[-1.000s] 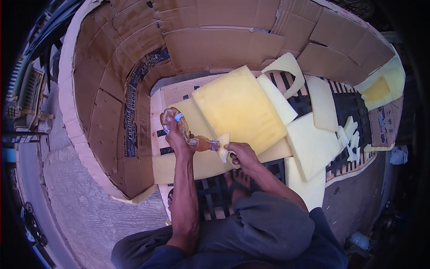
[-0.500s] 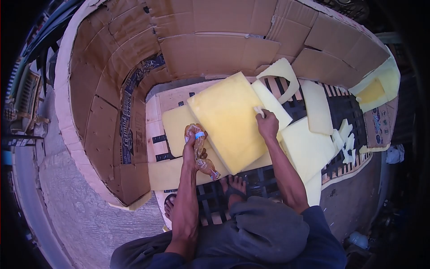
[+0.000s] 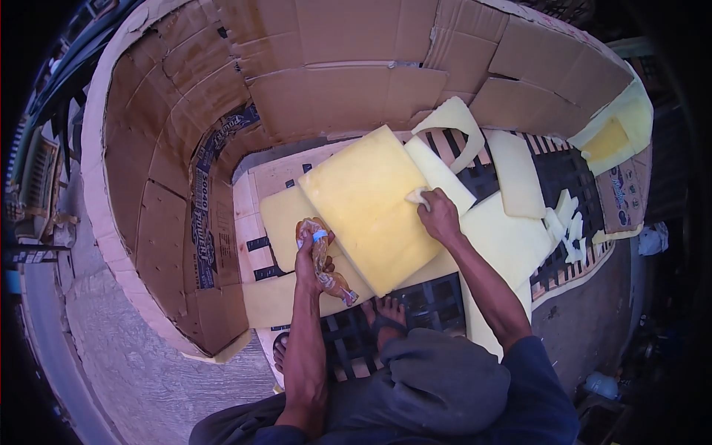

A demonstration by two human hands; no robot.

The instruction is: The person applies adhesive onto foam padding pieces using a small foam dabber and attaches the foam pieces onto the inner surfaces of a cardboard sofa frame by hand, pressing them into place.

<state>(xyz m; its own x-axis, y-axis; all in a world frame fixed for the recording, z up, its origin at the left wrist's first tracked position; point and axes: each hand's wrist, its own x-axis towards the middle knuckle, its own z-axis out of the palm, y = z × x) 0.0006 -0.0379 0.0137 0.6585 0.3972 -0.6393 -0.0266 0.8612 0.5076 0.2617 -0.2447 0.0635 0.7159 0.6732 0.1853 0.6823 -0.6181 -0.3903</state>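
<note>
My left hand [image 3: 309, 259] is closed around a clear plastic bag of amber, glue-like stuff [image 3: 331, 282], with a blue-and-white mark near its top. The bag hangs beside the left edge of a thick yellow foam block [image 3: 371, 208], which lies tilted over thinner foam sheets. Between the fingers of my right hand [image 3: 440, 216] is a small pale foam scrap [image 3: 417, 196], at the right part of the block's upper face. Under the block, a flat foam sheet [image 3: 278, 226] shows at the left.
A curved cardboard-lined backrest [image 3: 348, 96] surrounds the seat frame with black webbing [image 3: 337, 334]. Pale foam pieces [image 3: 500, 237], a cut-out foam ring [image 3: 471, 137] and foam strips [image 3: 569, 226] lie to the right. My sandalled foot [image 3: 387, 319] stands among the straps.
My right hand with the foam scrap has moved slightly left and down across the block. My left hand still holds the bag. The whole view has shifted a little.
</note>
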